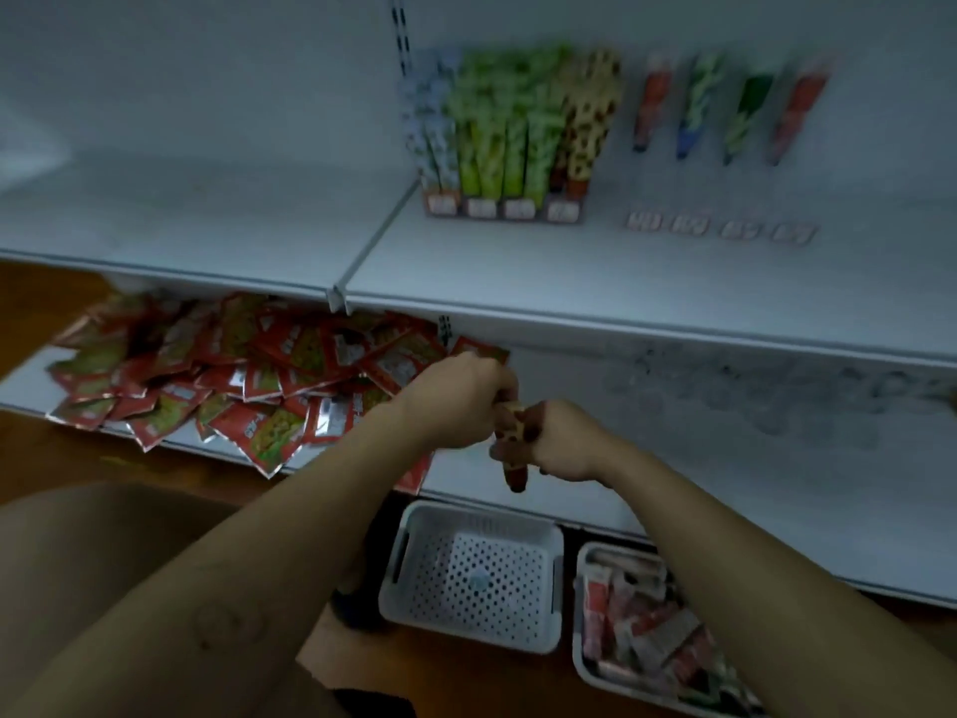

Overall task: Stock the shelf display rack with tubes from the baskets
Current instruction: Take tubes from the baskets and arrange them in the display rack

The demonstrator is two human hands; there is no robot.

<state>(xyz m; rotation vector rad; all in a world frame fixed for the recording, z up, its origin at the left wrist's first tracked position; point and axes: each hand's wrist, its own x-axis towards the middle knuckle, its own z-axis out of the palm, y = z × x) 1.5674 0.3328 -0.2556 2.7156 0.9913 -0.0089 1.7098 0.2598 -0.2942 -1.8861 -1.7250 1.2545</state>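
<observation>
Both my hands hold one yellow tube with brown spots [512,448] in front of the lower shelf. My left hand [461,396] grips its upper end and my right hand [564,443] grips its middle, the dark cap end hanging below. On the upper shelf stands a display rack [502,207] packed with upright blue-white, green and spotted yellow tubes. To its right a second clear rack [720,228] holds several separate tubes in red, green and blue. On the floor sit an empty white perforated basket [409,557] and a basket [582,660] with red and white tubes.
A heap of red and green sachets [233,375] covers the left part of the lower shelf. The upper shelf [647,287] has a divider rail at the middle. Brown floor lies at the left, and my knee fills the lower left.
</observation>
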